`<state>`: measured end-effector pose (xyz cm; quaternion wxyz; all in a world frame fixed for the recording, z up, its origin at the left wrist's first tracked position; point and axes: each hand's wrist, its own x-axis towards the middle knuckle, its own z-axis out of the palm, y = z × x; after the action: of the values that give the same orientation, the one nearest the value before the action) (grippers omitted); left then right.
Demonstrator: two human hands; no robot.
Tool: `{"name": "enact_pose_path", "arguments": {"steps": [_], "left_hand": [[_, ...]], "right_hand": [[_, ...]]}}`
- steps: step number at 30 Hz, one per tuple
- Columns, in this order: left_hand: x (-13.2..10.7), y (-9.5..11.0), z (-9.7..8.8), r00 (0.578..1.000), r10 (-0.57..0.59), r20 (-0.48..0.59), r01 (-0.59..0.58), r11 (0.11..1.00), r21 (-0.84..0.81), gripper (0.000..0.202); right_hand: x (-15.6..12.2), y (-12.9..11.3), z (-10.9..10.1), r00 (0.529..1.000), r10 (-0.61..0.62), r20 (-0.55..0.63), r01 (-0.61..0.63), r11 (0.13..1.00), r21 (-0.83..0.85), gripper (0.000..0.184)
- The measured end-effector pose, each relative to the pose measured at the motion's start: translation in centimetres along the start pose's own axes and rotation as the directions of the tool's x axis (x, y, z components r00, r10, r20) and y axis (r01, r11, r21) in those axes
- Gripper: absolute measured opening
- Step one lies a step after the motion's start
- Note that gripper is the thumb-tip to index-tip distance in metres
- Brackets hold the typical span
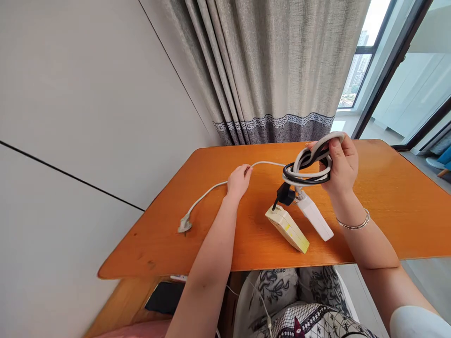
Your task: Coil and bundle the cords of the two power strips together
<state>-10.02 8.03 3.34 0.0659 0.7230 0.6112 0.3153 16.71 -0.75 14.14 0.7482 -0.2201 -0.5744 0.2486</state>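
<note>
My right hand (341,165) is closed round a coiled bundle of white and black cables (310,165), held above the orange table (387,197). Below the coil hangs a black plug (285,194). Two power strips lie under it: a yellowish one (287,228) and a white one (314,216). My left hand (238,180) pinches the white cable (211,189) that runs from the coil out to the left. That cable ends in a white plug (184,224) resting near the table's left edge.
A grey wall stands close on the left and a grey curtain (271,70) hangs behind the table. A window and dark door frame are at the right. A dark phone-like object (165,296) lies on a lower ledge under the table's front-left corner.
</note>
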Motion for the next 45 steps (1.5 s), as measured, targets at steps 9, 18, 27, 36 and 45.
{"name": "enact_pose_path", "arguments": {"steps": [9,18,27,36,45], "left_hand": [[-2.7,6.8,-3.2,0.966,0.084,-0.244,-0.231,0.706,-0.670,0.044],[-4.9,8.8,-4.2,0.903,0.345,-0.257,-0.428,0.660,-0.618,0.061],[-5.4,9.3,-3.6,0.899,0.397,-0.187,-0.419,0.653,-0.631,0.057],[-5.9,9.8,-1.9,0.919,0.249,0.307,-0.010,0.792,-0.611,0.112],[-6.0,10.1,1.7,0.917,0.244,0.315,0.049,0.717,-0.695,0.123]], "right_hand": [[-1.7,0.3,2.9,0.986,0.077,0.149,-0.080,0.997,0.016,0.028],[-2.7,0.3,3.2,0.886,-0.001,0.464,0.235,0.862,-0.448,0.021],[-0.9,1.1,1.7,0.914,0.161,0.372,0.195,0.630,-0.752,0.026],[2.1,4.4,-2.5,0.995,0.047,-0.089,-0.095,0.721,-0.686,0.026],[2.5,6.7,-2.8,0.889,0.377,-0.261,-0.417,0.902,-0.117,0.023]]}}
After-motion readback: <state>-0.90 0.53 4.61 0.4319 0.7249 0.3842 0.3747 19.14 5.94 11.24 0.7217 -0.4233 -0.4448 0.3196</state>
